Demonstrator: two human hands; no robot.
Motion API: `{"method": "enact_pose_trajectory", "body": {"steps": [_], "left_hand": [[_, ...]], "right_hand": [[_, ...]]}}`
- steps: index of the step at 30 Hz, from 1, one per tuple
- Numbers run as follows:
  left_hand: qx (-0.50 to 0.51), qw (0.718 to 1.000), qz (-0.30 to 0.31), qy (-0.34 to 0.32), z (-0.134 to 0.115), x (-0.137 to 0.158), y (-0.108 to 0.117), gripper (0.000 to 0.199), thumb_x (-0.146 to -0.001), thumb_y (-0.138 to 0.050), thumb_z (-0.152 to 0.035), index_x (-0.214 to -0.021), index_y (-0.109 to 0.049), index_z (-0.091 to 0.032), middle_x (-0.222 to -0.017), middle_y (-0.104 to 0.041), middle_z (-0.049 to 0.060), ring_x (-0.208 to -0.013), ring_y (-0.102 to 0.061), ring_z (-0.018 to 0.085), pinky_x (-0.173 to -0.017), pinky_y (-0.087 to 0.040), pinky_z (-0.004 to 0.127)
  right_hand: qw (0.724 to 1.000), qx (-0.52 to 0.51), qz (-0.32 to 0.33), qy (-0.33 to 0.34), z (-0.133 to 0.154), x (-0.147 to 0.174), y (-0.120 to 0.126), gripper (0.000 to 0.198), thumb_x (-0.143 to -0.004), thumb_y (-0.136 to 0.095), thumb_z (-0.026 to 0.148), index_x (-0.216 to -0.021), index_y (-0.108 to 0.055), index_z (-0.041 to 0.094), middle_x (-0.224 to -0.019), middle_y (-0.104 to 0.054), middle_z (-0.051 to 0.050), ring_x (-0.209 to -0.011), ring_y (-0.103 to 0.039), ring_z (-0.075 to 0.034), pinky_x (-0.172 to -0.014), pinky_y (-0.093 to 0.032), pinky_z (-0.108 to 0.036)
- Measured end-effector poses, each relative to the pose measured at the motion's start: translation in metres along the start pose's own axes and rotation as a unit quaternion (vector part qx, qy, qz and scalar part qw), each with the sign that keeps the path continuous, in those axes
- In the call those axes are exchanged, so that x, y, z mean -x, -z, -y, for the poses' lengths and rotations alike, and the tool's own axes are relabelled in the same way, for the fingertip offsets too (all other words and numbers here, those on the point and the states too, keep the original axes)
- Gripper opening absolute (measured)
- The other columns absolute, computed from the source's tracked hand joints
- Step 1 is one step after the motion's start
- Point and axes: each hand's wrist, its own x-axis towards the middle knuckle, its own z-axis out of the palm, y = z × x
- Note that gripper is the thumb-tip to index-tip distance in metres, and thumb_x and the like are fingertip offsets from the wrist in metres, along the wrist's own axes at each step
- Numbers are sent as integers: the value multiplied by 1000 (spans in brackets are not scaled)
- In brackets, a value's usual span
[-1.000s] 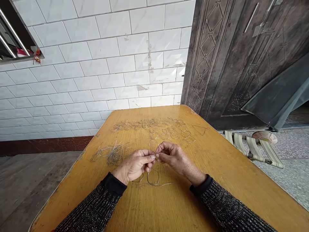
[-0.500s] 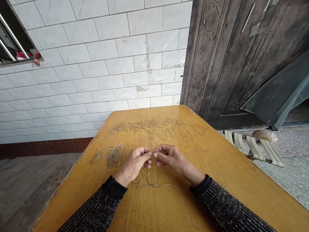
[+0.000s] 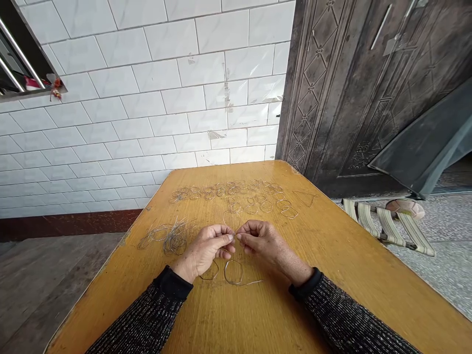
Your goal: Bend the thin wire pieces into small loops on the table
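Over the middle of the wooden table (image 3: 295, 305), my left hand (image 3: 210, 248) and my right hand (image 3: 267, 246) meet fingertip to fingertip. Both are closed in a pinch on a thin wire (image 3: 225, 216), whose curved part rises just beyond the fingers. Below them, a looped wire (image 3: 233, 283) lies on the tabletop with one loose end pointing right; part of it is hidden by my left hand. Left of my left hand is a tangled bunch of wires (image 3: 175, 238).
Several wires bent into double loops (image 3: 266, 205) lie in rows toward the far end. A triangular bent wire (image 3: 305, 198) is at the far right. Beyond stand a tiled wall (image 3: 165, 98) and a dark carved door (image 3: 339, 98). A strapped stool (image 3: 387, 223) is right of the table.
Both hands have shifted very slightly right, and their fingertips are a little closer together. The curved wire between them has changed its angle a bit. The other wires lie as before.
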Motion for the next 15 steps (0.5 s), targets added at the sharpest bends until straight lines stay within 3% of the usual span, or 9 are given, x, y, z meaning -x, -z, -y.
{"method": "enact_pose_trajectory", "body": {"steps": [8, 15], "left_hand": [[0, 1000, -13, -18, -2, 1, -1, 22, -65, -67, -25, -80, -56, -13, -68, -58, 1, -58, -57, 10, -51, -41, 21], [2, 1000, 17, -1, -2, 4, -2, 25, -65, -69, -28, -81, -56, -13, -71, -57, 2, -61, -58, 10, -51, -42, 20]], "right_hand": [[1000, 9, -22, -11, 10, 3, 5, 22, -70, -59, 37, -65, -55, 16, -55, -54, 3, -43, -47, -6, -41, -33, -18], [998, -45, -44, -13, 16, 5, 8, 33, -69, -58, 48, -60, -54, 16, -45, -51, 4, -38, -41, -6, -39, -31, -19]]}}
